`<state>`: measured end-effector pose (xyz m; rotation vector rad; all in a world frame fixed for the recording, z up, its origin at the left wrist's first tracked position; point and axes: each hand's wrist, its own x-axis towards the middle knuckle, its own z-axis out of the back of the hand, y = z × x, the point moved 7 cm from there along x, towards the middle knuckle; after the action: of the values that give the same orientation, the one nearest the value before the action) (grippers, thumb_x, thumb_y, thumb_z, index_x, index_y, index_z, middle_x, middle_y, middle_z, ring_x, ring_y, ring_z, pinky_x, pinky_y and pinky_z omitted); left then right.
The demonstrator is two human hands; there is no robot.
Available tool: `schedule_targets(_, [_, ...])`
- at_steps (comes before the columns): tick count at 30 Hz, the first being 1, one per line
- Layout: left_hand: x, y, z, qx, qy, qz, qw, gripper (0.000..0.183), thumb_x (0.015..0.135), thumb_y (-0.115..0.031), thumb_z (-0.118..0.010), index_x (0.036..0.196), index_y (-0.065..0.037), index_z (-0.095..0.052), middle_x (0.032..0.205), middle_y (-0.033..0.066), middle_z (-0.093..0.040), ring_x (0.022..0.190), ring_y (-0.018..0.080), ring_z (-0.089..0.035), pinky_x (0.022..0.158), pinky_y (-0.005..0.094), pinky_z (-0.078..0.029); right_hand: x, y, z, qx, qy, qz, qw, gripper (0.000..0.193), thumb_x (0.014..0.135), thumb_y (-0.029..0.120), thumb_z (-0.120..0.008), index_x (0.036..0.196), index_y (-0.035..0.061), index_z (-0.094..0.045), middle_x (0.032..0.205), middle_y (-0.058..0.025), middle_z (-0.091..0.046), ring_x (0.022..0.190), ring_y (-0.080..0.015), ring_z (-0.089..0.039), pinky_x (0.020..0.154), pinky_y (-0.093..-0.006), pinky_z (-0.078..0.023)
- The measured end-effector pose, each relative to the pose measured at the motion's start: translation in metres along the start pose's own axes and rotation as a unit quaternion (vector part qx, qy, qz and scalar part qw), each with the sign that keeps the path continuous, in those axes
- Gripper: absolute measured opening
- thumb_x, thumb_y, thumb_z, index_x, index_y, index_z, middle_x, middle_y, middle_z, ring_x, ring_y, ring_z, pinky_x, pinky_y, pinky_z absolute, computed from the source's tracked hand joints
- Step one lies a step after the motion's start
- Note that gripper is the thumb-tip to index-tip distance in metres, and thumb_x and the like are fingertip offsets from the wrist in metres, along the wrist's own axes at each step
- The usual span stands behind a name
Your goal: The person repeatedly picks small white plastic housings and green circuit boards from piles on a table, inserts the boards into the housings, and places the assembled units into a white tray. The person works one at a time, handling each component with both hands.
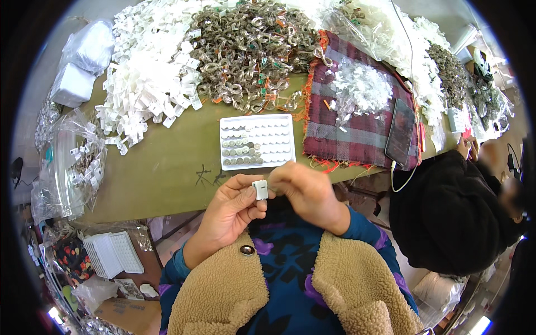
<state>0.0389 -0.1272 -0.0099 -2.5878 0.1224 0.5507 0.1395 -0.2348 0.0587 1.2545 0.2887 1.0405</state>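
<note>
My left hand [230,207] pinches a small white plastic case [261,190] with a dark slot in its face, just past the table's near edge. Right beside it, my right hand [310,192] is closed, thumb and fingers together close to the case. What those fingers hold, if anything, is hidden. A white tray [292,146] lies just beyond both hands. Rows of round hollows fill it, and several on its left side hold silver discs [241,151].
White plastic pieces [151,78] are heaped at the back left, beside a pile of coiled clear cords [251,50]. On the right, a plaid cloth [324,134] bears clear bits [363,86] and a phone [400,133] on a cable. A person in black [446,215] sits at my right.
</note>
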Motion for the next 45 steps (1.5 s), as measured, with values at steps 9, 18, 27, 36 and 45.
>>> schedule_targets(9, [-0.007, -0.011, 0.002, 0.004, 0.026, -0.034, 0.999, 0.021, 0.099, -0.009, -0.057, 0.117, 0.0, -0.06, 0.099, 0.017, -0.07, 0.076, 0.0169, -0.071, 0.068, 0.0273, -0.061, 0.005, 0.015, -0.019, -0.035, 0.03, 0.07, 0.997, 0.029, 0.08, -0.007, -0.059, 0.108, 0.0, -0.057, 0.083, -0.0112, -0.062, 0.074, -0.0287, -0.065, 0.064, -0.0358, -0.053])
schedule_targets(18, [-0.009, -0.013, 0.002, 0.013, 0.025, -0.045, 0.999, 0.019, 0.098, -0.01, -0.058, 0.115, 0.001, -0.06, 0.098, 0.0153, -0.07, 0.075, 0.0154, -0.07, 0.066, 0.0273, -0.06, 0.008, 0.016, -0.023, -0.046, 0.029, 0.081, 0.995, 0.044, 0.076, -0.005, -0.061, 0.12, -0.001, -0.058, 0.08, -0.01, -0.063, 0.071, -0.0275, -0.065, 0.062, -0.037, -0.053])
schedule_targets(27, [-0.014, -0.004, 0.001, 0.096, -0.012, -0.055, 0.994, 0.015, 0.098, -0.009, -0.059, 0.108, 0.001, -0.059, 0.093, 0.0139, -0.069, 0.069, 0.0158, -0.068, 0.062, 0.0277, -0.059, 0.002, 0.029, -0.024, -0.152, 0.142, 0.117, 0.971, 0.057, 0.07, 0.001, -0.064, 0.127, 0.0018, -0.055, 0.072, -0.0071, -0.058, 0.065, -0.0276, -0.061, 0.057, -0.0388, -0.05])
schedule_targets(36, [-0.015, -0.005, -0.002, 0.081, -0.033, -0.075, 0.993, 0.019, 0.097, -0.011, -0.061, 0.11, 0.002, -0.061, 0.089, 0.0156, -0.069, 0.068, 0.0154, -0.067, 0.062, 0.0272, -0.058, -0.008, 0.007, -0.02, 0.013, 0.025, -0.069, 0.997, 0.016, 0.088, -0.005, -0.062, 0.103, -0.0002, -0.058, 0.079, -0.011, -0.066, 0.07, -0.0206, -0.069, 0.06, -0.0305, -0.054])
schedule_targets(45, [-0.017, -0.008, 0.011, 0.057, -0.036, -0.084, 0.994, 0.016, 0.095, -0.006, -0.062, 0.107, 0.004, -0.061, 0.087, 0.0148, -0.07, 0.065, 0.0158, -0.067, 0.06, 0.0296, -0.06, -0.001, 0.01, -0.037, -0.015, 0.052, -0.066, 0.996, 0.007, 0.088, -0.003, -0.061, 0.093, 0.0005, -0.059, 0.075, -0.0135, -0.061, 0.066, -0.0291, -0.065, 0.058, -0.0353, -0.051])
